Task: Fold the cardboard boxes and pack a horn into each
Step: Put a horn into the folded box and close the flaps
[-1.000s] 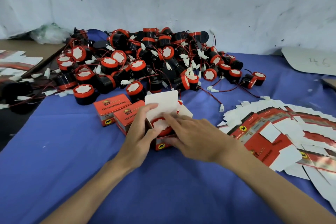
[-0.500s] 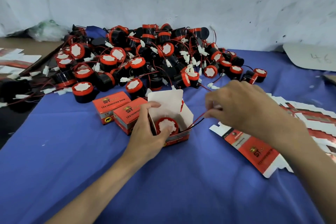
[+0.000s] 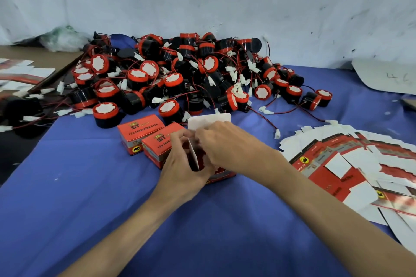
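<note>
An open red cardboard box (image 3: 221, 174) stands on the blue cloth in front of me, its white top flap (image 3: 209, 120) upright. A red and black horn sits inside, mostly hidden by my hands. My left hand (image 3: 182, 168) grips the box's left side and pinches a white side flap (image 3: 193, 154). My right hand (image 3: 227, 144) reaches over the opening, fingers curled at the flaps. Two closed red boxes (image 3: 140, 131) (image 3: 157, 147) lie just left of it. A large pile of horns (image 3: 180, 74) with wires lies behind.
Flat unfolded box blanks (image 3: 351, 164) are fanned out at the right. More blanks (image 3: 22, 72) lie at the far left. A white card (image 3: 387, 76) sits at the back right. A white wall closes off the back. Blue cloth (image 3: 90, 198) stretches toward me.
My right hand, which had pulled the horn's wire out to the right, has come back over the box. Both hands now work the flaps, and the horn is covered.
</note>
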Tool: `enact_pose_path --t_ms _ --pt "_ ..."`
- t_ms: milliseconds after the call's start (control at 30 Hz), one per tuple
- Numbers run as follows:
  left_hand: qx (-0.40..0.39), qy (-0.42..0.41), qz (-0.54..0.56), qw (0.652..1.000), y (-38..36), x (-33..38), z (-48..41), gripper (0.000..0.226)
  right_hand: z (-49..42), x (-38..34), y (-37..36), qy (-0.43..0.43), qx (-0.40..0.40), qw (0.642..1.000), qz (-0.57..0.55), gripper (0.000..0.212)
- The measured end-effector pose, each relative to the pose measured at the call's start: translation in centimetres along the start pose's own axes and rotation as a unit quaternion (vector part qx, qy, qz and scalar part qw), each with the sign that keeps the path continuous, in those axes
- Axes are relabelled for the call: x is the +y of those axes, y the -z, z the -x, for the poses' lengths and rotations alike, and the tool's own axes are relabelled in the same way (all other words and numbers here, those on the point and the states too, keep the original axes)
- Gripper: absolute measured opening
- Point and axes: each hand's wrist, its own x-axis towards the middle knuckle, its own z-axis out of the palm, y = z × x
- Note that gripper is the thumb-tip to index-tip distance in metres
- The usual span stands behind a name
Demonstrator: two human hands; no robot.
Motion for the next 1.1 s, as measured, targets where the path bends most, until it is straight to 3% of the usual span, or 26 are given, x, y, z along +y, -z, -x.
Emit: enact_pose_path --t_ms 200,400,567,767,967,1100 --pt "-0.003 -0.005 0.006 1.0 0.1 -0.3 0.0 0.07 0.7 0.8 -0.9 0.046 -0.056 0.986 -0.151 0.013" --pt "-0.001 -0.021 0.002 1.0 0.1 -1.0 0.0 0.081 1.4 0.7 -2.2 0.025 0.006 0.991 -0.134 0.02" --pt "-0.014 -0.04 -0.01 0.999 0.2 -1.0 0.0 0.072 1.5 0.5 -1.7 0.012 0.009 0.978 -0.209 0.023" --pt "-0.051 -0.071 -0.022 0.996 0.9 -1.6 -0.4 0.083 1.7 0.9 -1.2 0.023 -0.109 0.971 -0.212 0.033" --pt "-0.06 -0.086 0.007 0.994 1.0 -1.4 -0.5 0.088 1.8 1.0 -0.9 0.005 -0.093 0.961 -0.259 0.029" --pt "-0.081 -0.094 0.017 0.992 0.9 -1.5 -0.5 0.083 2.3 1.5 -0.8 0.006 -0.134 0.96 -0.246 0.036"
